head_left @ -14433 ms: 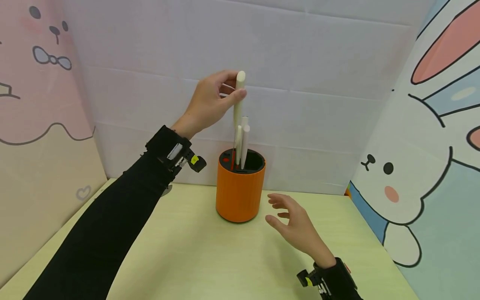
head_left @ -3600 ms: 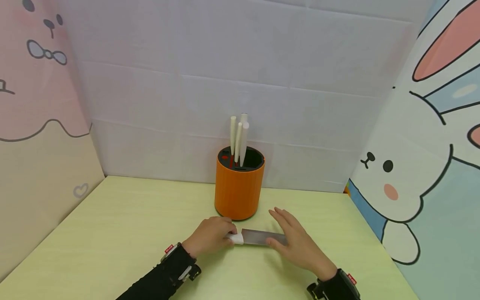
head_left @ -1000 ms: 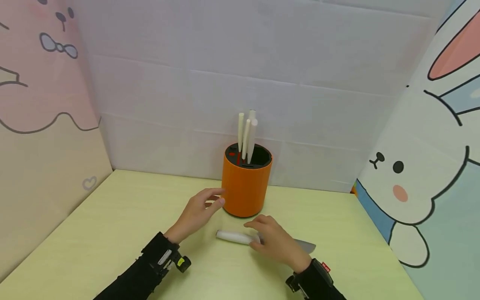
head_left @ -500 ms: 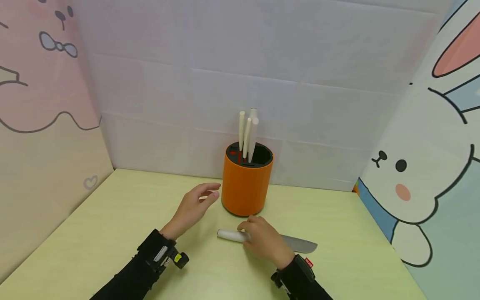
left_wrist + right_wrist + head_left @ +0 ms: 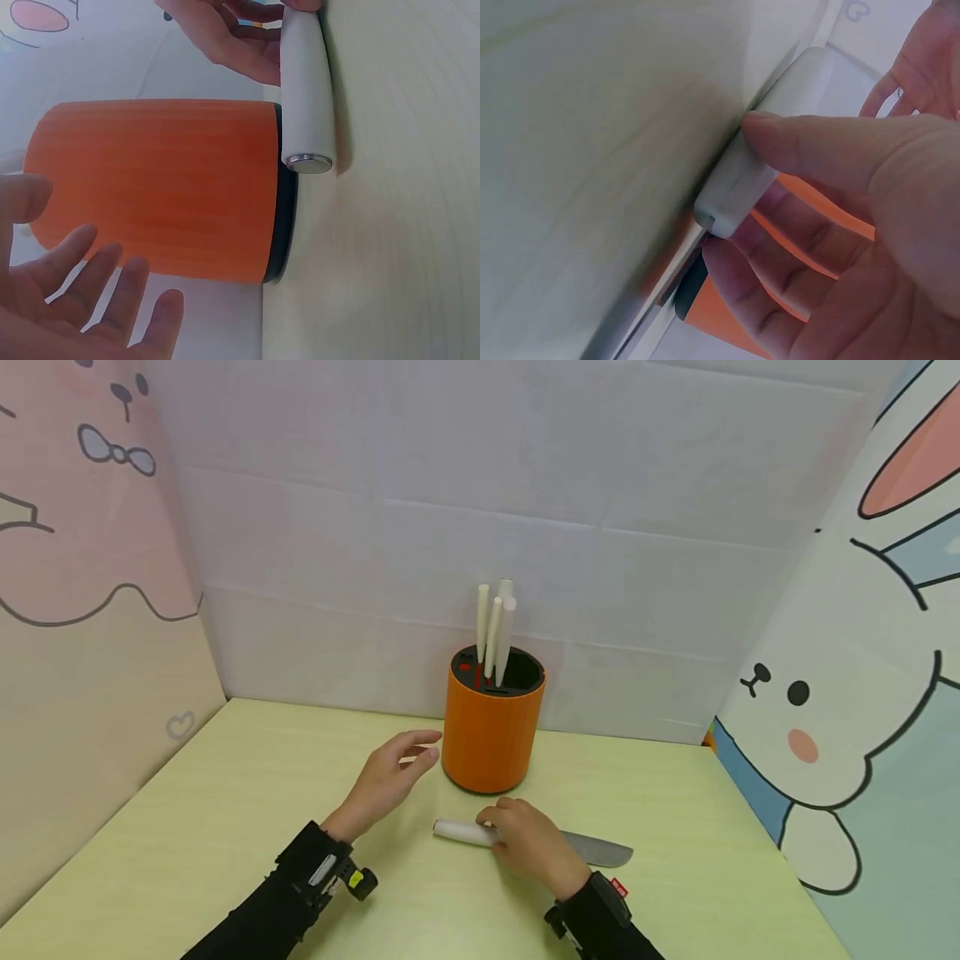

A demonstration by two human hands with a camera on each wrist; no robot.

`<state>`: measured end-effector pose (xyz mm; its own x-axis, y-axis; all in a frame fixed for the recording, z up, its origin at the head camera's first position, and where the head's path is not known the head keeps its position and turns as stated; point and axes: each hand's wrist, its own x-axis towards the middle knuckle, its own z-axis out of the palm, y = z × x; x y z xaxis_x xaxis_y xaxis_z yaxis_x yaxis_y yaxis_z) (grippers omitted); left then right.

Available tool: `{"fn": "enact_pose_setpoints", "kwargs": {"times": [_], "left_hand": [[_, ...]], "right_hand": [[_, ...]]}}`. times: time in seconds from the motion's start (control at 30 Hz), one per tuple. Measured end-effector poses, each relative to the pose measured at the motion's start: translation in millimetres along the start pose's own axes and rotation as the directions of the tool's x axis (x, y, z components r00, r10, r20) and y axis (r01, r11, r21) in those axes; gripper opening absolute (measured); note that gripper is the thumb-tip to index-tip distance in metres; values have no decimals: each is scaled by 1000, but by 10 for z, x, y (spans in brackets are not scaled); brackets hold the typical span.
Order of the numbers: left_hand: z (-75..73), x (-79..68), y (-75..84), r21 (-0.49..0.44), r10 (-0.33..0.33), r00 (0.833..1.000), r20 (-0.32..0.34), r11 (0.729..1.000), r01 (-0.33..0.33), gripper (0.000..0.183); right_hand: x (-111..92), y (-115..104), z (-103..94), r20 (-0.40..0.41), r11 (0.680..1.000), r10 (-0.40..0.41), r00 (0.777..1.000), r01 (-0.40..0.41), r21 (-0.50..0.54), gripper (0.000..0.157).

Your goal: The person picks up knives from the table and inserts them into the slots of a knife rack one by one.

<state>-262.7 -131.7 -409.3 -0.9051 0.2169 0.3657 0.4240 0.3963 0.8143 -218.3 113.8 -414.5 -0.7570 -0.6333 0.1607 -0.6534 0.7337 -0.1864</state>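
A kitchen knife (image 5: 602, 850) with a white handle (image 5: 459, 832) lies flat on the table, blade to the right. My right hand (image 5: 532, 845) pinches the handle near the blade; the right wrist view has the thumb (image 5: 802, 146) on one side of the handle and fingers (image 5: 742, 262) on the other. The hand covers the knife's middle in the head view. Behind it stands an orange cylindrical knife holder (image 5: 491, 735) with a black top. My left hand (image 5: 386, 781) is held beside the holder's left side, fingers loosely spread and holding nothing.
Several white-handled tools (image 5: 493, 627) stand upright in the holder's slots. A pale wood-grain table (image 5: 315, 752) meets a white cloth backdrop (image 5: 322, 552) close behind the holder. Cartoon-printed panels (image 5: 810, 735) flank both sides.
Earlier, my left hand raised a white handle above the holder, then held the knife on the table. It has since let go and moved left; my right hand shifted from the blade to the handle.
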Motion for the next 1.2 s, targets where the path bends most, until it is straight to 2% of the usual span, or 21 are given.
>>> {"fn": "enact_pose_setpoints", "kwargs": {"times": [0.47,0.83,0.97,1.2], "left_hand": [[10,-11,17,-15,-13,999,41,1000,13,53],[6,-9,27,-10,-8,999,35,1000,8,51],[4,-11,20,-11,-8,999,35,1000,8,51],[-2,-22,37,-20,-10,999,43,1000,11,49]], "right_hand": [[-14,19,-19,12,1000,9,1000,-9,9,29],[-47,36,-188,-3,999,-8,1000,8,54,32],[-58,64,-279,-32,996,-3,999,6,92,32],[-99,104,-483,-130,987,-21,991,41,153,32]]}}
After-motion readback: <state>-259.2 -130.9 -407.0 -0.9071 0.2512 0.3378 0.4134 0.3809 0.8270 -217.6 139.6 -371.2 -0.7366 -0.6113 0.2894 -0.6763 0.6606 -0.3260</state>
